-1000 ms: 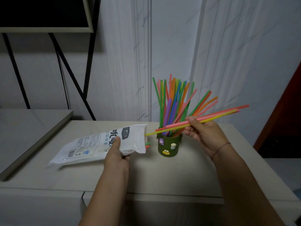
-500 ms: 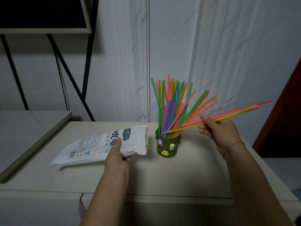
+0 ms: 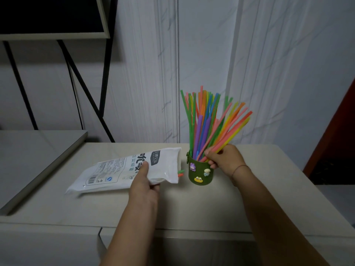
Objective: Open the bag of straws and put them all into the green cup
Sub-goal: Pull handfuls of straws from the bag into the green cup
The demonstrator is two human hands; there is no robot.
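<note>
A fan of bright straws (image 3: 206, 123) stands in the green cup (image 3: 200, 172) on the bench (image 3: 249, 204). The right hand (image 3: 223, 160) pinches several at the rim. The left hand (image 3: 143, 181) grips the white bag (image 3: 119, 169), two straw tips (image 3: 180, 173) poking out. Straws look light, slippery; best pinched low.

- Straw ends (image 3: 180, 173) poke from white bag (image 3: 123, 170) mouth; the rest is hidden inside, count unknown.
- Green cup (image 3: 199, 172) hides the lower ends of the standing straws.
- Right hand (image 3: 224, 160) fingers cover the gripped straws' shafts.
- Bag print too small to read.
</note>
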